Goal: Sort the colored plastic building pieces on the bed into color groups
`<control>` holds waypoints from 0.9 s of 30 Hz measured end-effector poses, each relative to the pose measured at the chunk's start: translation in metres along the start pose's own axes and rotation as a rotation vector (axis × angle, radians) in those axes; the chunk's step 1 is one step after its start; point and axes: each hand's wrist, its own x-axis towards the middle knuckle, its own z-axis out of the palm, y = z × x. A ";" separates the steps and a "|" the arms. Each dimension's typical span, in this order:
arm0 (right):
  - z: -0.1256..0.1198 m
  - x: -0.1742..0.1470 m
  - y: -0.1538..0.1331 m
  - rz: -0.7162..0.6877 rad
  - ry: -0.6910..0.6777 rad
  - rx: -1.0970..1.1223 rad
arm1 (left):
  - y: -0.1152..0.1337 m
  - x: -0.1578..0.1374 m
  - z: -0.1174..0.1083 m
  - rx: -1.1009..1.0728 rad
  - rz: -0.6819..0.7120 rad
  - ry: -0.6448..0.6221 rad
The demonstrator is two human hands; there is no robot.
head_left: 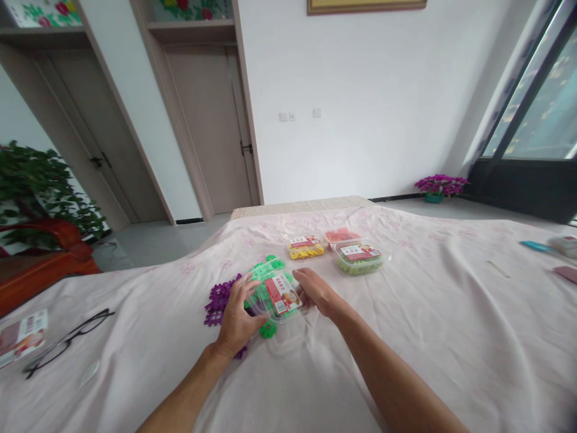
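Box (282,294) edges meet both grips (237,320) (318,292); wide cloth (419,343) rightward.

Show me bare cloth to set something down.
Bare cloth lies between the glasses and purple pieces, and between the light-green tub and thin stick. Crowded: around the left hand, right hand and yellow tub.

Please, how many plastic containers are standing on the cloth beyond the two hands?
3: the yellow-filled container at left, the pink-filled container at the back, partly hidden, and the light-green-filled container in front of it, at right.
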 end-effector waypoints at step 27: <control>-0.024 0.030 0.049 -0.097 0.163 0.113 | -0.127 -0.008 -0.165 0.523 -0.517 0.864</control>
